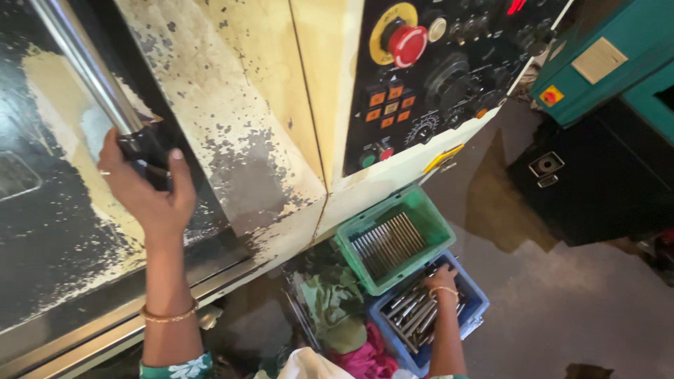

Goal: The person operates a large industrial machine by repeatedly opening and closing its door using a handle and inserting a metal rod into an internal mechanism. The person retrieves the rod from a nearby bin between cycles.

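**One hand on the door handle, the other in the parts crate**

The left hand (144, 186) is wrapped around the black end of the steel door handle (88, 67), thumb up along its right side, fingers curled behind; the bar runs up and left from the grip. Right of that hand the chipped cream machine door (232, 126) gives way to a black control panel (435, 77) with a red stop button (406, 43). Below the panel sits a green crate (432, 217) of thin rods. Just beneath it, the right hand (442, 279) reaches into the blue crate (477, 302), fingers bent down onto the metal rods (414, 316); whether it grips one cannot be told.
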Action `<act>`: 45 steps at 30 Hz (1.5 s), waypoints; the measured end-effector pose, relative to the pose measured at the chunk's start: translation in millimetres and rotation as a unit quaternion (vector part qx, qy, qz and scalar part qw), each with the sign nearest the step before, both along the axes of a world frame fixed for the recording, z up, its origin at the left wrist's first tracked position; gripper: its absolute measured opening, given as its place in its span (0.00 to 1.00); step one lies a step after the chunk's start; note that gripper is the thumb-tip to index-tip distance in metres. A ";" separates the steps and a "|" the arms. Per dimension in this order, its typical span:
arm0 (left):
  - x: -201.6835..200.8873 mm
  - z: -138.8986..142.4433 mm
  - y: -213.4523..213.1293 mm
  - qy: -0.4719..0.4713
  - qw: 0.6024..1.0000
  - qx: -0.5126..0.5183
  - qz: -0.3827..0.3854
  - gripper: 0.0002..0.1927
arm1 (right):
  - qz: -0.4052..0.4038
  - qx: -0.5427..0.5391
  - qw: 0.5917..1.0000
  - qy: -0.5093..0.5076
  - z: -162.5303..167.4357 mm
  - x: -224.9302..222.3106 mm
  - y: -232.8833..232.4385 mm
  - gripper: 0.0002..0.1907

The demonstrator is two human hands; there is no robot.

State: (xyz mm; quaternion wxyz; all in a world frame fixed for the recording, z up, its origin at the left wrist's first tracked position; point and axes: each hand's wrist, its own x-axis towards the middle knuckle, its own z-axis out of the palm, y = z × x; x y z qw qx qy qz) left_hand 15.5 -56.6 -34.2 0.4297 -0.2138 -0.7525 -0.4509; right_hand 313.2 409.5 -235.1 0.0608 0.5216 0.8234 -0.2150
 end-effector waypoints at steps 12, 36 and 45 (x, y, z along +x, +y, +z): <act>-3.5 0.3 0.8 -0.018 0.999 0.037 -0.028 0.30 | 0.014 0.108 0.992 -0.067 -15.7 4.3 -39.6 0.29; -8.1 29.6 37.1 0.042 0.998 0.001 -0.035 0.30 | -0.032 -0.364 0.323 0.873 124.8 -2.2 -58.8 0.30; -13.9 34.9 41.4 0.082 0.992 0.007 -0.092 0.31 | 0.166 -0.519 0.201 0.814 192.8 -124.1 -162.1 0.21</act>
